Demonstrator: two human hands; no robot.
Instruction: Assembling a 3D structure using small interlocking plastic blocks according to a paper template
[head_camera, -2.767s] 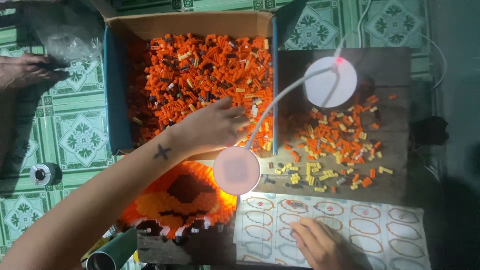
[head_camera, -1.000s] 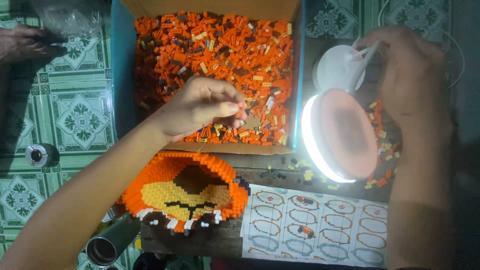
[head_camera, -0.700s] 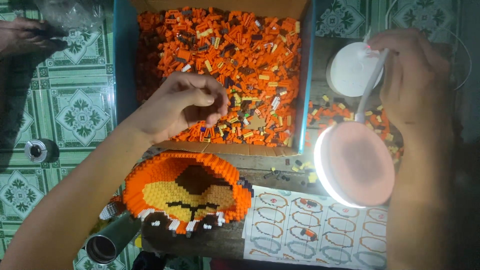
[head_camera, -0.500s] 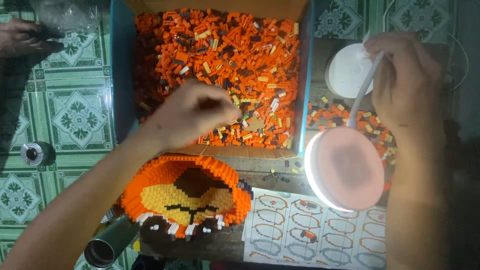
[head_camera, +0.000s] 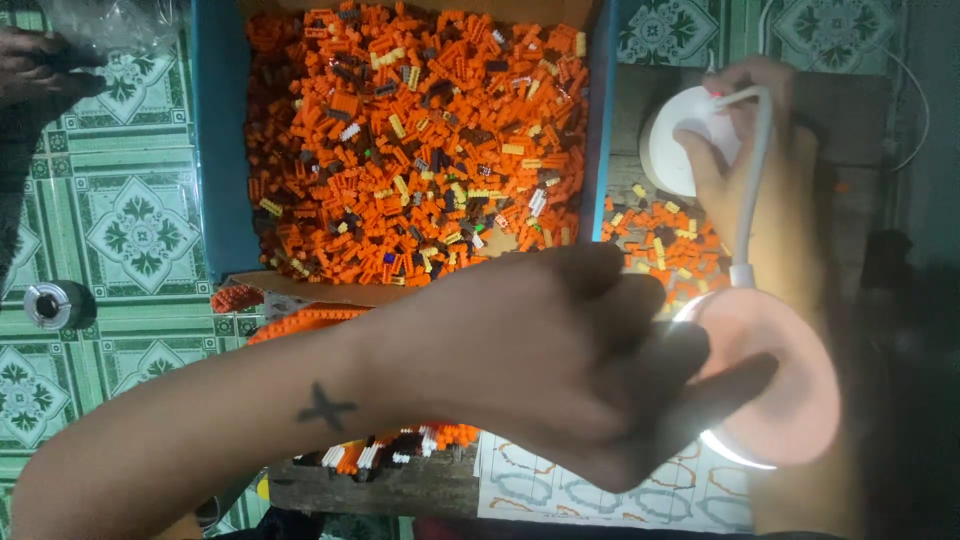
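A round lamp head (head_camera: 775, 385), glowing along its rim, hangs low at the right over a printed sheet of outlines (head_camera: 610, 490), with the fingers of the left hand (head_camera: 560, 365) spread apart and laid against its near edge. The right hand (head_camera: 745, 150) is closed on the lamp's white base (head_camera: 680, 140) at the upper right, where the thin white neck (head_camera: 752, 185) begins, beside a loose scatter of orange bricks (head_camera: 665, 235). To the left sits a blue-walled box (head_camera: 220, 150) heaped with small orange, yellow and brown bricks (head_camera: 420, 140), on green patterned floor tiles (head_camera: 130, 220).
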